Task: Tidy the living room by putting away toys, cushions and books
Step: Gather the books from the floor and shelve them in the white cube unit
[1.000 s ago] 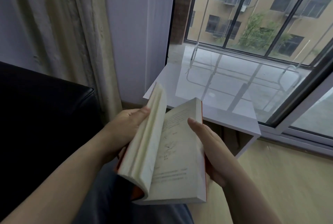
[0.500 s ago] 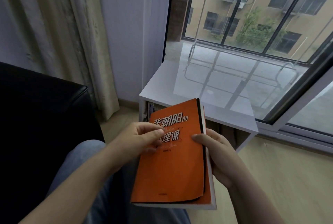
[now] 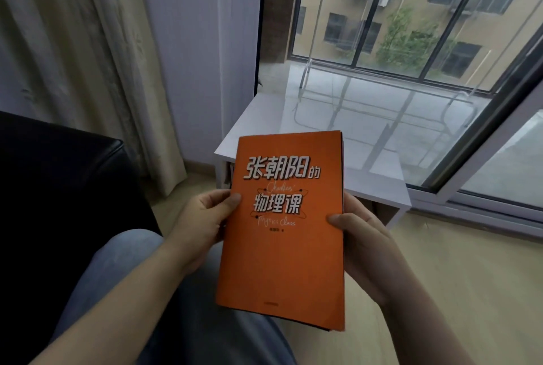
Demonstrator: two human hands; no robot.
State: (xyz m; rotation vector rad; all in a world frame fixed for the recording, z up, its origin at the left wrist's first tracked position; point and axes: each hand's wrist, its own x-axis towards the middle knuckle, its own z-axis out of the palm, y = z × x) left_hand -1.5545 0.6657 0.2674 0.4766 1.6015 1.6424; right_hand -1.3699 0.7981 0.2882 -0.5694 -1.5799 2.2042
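The closed orange paperback book [image 3: 283, 229] with white Chinese lettering is being gripped at its side edges by the left hand [image 3: 202, 223] and right hand [image 3: 360, 242], just before the glossy white side table [image 3: 376, 164].

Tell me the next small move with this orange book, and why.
Probably carry the orange book forward toward the white table: it is closed, left hand and right hand grip its edges, and the table stands just ahead.

L hand [image 3: 202, 223] & R hand [image 3: 364, 242], thumb-over grip on book [image 3: 282, 264] edges, forearms bare
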